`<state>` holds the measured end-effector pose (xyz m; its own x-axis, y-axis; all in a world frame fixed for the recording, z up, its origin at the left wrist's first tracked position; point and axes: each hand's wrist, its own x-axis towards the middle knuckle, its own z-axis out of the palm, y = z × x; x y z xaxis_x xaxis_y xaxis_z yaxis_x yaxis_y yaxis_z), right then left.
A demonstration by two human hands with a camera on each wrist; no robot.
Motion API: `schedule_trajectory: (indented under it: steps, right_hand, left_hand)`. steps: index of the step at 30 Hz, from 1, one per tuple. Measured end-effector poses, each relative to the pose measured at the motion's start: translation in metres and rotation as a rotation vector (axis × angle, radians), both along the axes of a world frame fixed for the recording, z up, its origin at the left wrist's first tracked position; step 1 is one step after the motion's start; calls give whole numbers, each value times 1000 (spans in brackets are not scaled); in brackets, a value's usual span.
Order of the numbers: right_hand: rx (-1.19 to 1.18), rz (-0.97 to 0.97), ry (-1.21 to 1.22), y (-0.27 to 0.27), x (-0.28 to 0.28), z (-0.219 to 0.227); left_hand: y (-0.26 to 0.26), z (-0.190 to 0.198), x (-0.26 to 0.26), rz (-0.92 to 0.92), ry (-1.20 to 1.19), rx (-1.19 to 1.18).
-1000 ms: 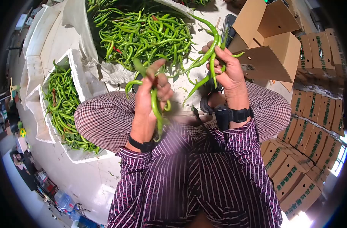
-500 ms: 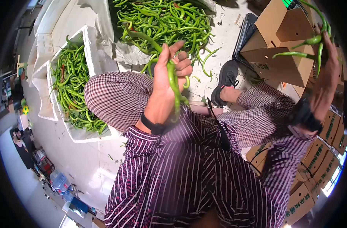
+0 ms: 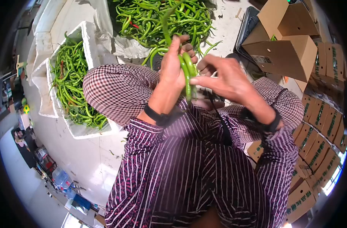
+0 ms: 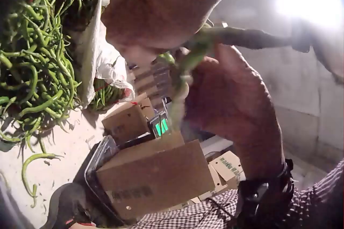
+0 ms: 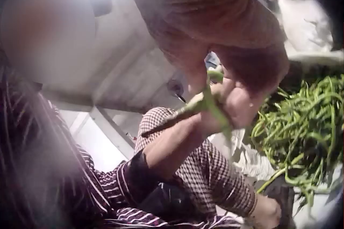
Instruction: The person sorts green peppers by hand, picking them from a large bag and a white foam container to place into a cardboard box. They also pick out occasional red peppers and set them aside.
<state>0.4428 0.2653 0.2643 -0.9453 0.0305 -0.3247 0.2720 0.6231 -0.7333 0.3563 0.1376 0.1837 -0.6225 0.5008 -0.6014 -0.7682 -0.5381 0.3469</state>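
Note:
My left hand point(image 3: 172, 68) grips a few long green chili peppers point(image 3: 186, 74) in the head view, their ends sticking out above and below the fist. From the right, my right hand point(image 3: 228, 78) meets them, its thumb on the lower part and its fingers bent in at their side. In the left wrist view the right hand point(image 4: 231, 100) is at the blurred peppers point(image 4: 196, 52). The right wrist view shows the peppers point(image 5: 215, 105) between both hands, partly hidden by fingers. A large heap of green chili peppers point(image 3: 158, 22) lies in front, with a few red ones.
A white foam box point(image 3: 90, 45) of peppers stands at the left. An open cardboard box point(image 3: 274, 60), with a bit of green inside, stands at front right beside a dark tray point(image 3: 245, 30). Stacked printed cartons point(image 3: 321, 117) line the right side. My checked trouser legs point(image 3: 112, 89) flank the hands.
The right hand carried its peppers to the open cardboard box, then came back without them to the peppers in the left hand. The left hand has kept its grip.

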Motion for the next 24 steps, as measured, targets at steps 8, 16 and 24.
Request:
schedule_trajectory:
  steps: [8, 16, 24]
  right_hand:
    - [-1076, -422, -50, 3, -6, -47]
    - [-1330, -572, 136, 48, -1, -57]
    - [-1055, -580, 118, 28, -10, -62]
  left_hand:
    - [-12, -6, -5, -17, 44, 260]
    - [-6, -4, -3, -127, 208, 155]
    - [4, 5, 9, -307, 734, -506]
